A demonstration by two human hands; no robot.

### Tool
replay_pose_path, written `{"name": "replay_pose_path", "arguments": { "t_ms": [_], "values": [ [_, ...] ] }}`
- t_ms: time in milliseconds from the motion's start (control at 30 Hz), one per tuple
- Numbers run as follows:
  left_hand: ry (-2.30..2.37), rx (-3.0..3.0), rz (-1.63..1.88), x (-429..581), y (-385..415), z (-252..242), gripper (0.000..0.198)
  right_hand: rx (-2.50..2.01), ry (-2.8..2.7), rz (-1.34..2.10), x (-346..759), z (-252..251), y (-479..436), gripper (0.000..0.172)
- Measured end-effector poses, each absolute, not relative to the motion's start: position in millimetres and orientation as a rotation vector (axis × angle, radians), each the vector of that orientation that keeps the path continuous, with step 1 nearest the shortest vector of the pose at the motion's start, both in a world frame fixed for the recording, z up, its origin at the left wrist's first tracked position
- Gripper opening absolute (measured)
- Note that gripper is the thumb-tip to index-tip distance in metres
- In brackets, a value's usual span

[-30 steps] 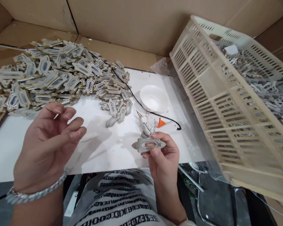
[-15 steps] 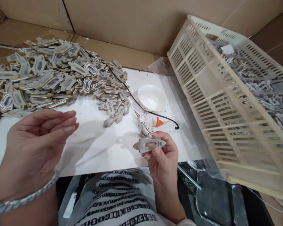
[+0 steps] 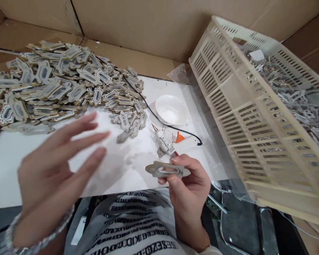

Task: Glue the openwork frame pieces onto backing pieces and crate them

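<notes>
Pinched between the thumb and fingers of my right hand [image 3: 190, 187] is a grey frame-shaped plaque [image 3: 168, 170] with scalloped edges and an oblong opening. It is held nearly level above the white tabletop [image 3: 138, 156]. My left hand [image 3: 58, 163], slightly blurred, hovers over the table at the left with fingers apart and nothing in them. Just beyond the held plaque lies a white glue gun [image 3: 166, 141] with an orange trigger and a metal tip. A large pile of similar plaques [image 3: 55, 85] covers the back left.
A white bowl [image 3: 171, 109] stands behind the glue gun, whose black cord [image 3: 146, 102] crosses the table. At the right leans a cream plastic crate [image 3: 225, 95] with silvery pieces inside. Cardboard walls [image 3: 138, 32] enclose the back. Below the crate is a dark chair [image 3: 244, 223].
My left hand has moved right and its fingers have spread. My right hand has come slightly nearer and lower, with the plaque tilted flatter.
</notes>
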State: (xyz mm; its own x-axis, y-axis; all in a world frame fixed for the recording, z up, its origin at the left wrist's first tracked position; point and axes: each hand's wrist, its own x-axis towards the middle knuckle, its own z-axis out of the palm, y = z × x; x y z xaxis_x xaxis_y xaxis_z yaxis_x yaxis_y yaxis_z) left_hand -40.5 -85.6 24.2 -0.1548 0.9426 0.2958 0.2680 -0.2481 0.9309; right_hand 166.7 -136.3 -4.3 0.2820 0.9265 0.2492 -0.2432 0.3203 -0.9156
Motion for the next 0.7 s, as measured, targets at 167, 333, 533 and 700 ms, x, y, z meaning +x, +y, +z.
{"name": "replay_pose_path", "arguments": {
  "t_ms": [167, 333, 533, 700],
  "values": [
    [1.265, 2.052, 1.257, -17.0, -99.8, 42.5, 0.011, -1.009, -1.226, 0.701, 170.3, -0.5, -144.2, 0.03],
    [1.225, 2.187, 1.223, -15.1, -95.6, 46.8, 0.014, -0.97, -1.362, 0.552, 172.4, 6.3, -145.3, 0.038],
    [1.14, 2.36, 1.194, -15.8, -90.3, 54.5, 0.018, -0.941, -1.581, 0.387, 178.0, 17.2, -144.9, 0.05],
    [1.109, 2.139, 1.137, -9.4, -85.1, 68.8, 0.019, -0.904, -1.669, 0.366, 182.4, 24.9, -142.2, 0.049]
  ]
}}
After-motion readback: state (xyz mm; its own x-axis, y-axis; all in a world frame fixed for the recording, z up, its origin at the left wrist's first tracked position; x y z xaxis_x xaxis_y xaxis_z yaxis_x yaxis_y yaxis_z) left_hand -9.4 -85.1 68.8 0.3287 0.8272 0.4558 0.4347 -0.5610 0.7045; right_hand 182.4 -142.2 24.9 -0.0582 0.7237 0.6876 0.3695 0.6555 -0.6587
